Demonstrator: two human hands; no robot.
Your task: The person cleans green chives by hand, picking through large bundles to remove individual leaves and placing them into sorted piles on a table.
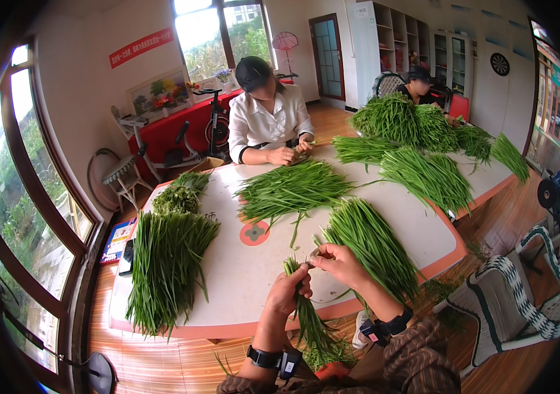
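Note:
My left hand [285, 290] is closed around a small bunch of garlic chives [309, 322], whose green leaves hang down past the table's near edge. Pale stem ends stick up above that fist. My right hand [340, 264] meets the left thumb in a pinch; what lies between its fingertips is too small to make out. Just beyond my right hand rests a large pile of chives [368, 243]. Another thick pile [165, 272] hangs over the table's left side, and a further one [296, 187] lies across the middle.
Across the white table [234, 289] a person in a white shirt [270, 121] handles stalks. A second person [418, 88] sits behind heaped chives [401, 121] at the far right. A phone [127, 256] lies at the left edge. A woven chair [490, 308] stands at my right.

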